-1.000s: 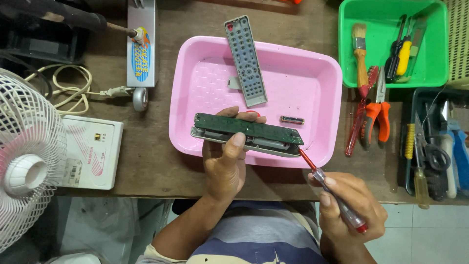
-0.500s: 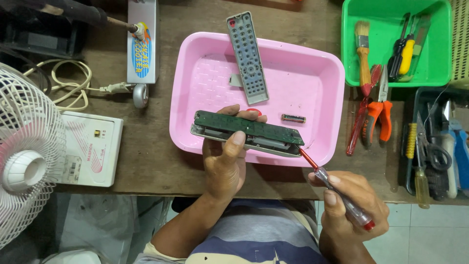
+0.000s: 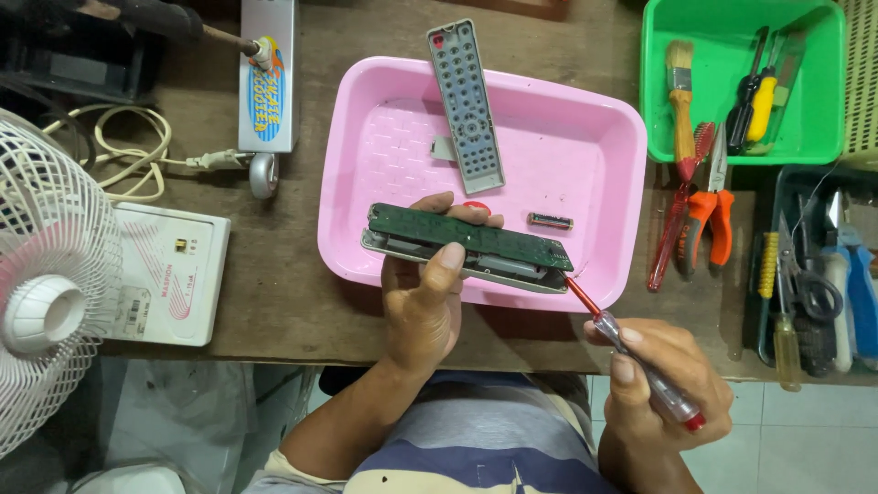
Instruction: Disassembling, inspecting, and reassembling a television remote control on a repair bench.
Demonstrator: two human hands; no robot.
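My left hand (image 3: 422,295) grips an opened remote control body (image 3: 466,249) with its green circuit board facing up, held over the near rim of a pink tray (image 3: 585,155). My right hand (image 3: 663,380) holds a clear-handled red screwdriver (image 3: 631,346), its tip touching the right end of the remote body. The grey keypad cover of the remote (image 3: 466,105) leans on the tray's far rim. A small battery (image 3: 550,220) lies inside the tray.
A green bin (image 3: 745,78) with a brush and screwdrivers stands at the far right, orange pliers (image 3: 712,215) and more tools beside it. On the left are a white fan (image 3: 46,293), a white box (image 3: 169,274), a coiled cord and a soldering tool.
The view has shifted slightly. My right hand has drifted a little to the right with the screwdriver; the left hand keeps the remote body in the same place.
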